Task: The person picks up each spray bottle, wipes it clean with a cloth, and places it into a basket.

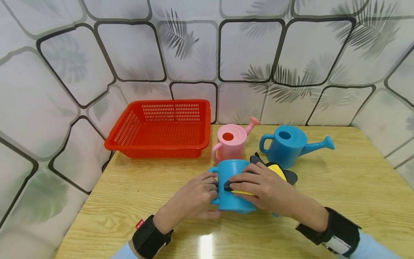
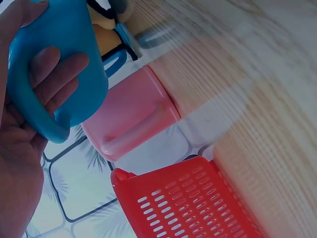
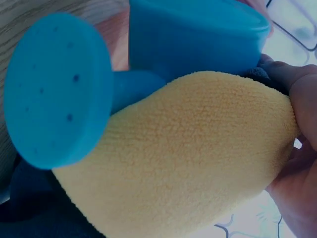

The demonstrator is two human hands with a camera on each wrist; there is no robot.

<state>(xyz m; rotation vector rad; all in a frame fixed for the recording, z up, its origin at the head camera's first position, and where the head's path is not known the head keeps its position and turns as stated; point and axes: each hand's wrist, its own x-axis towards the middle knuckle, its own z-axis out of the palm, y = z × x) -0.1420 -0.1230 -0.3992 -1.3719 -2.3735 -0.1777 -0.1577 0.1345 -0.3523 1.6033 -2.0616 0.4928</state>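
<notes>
Left hand: fingers curled round handle of blue watering can. Right hand: fingers grasping yellow cloth against can's side. Just beyond: pink can, between second blue can and red basket.

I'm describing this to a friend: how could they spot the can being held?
Find the wooden table with a red basket at back left. Nearer the person is a blue watering can, gripped in the left hand, the right hand holding a yellow cloth to it. Only this can is held; the pink can and other blue can stand behind.
</notes>
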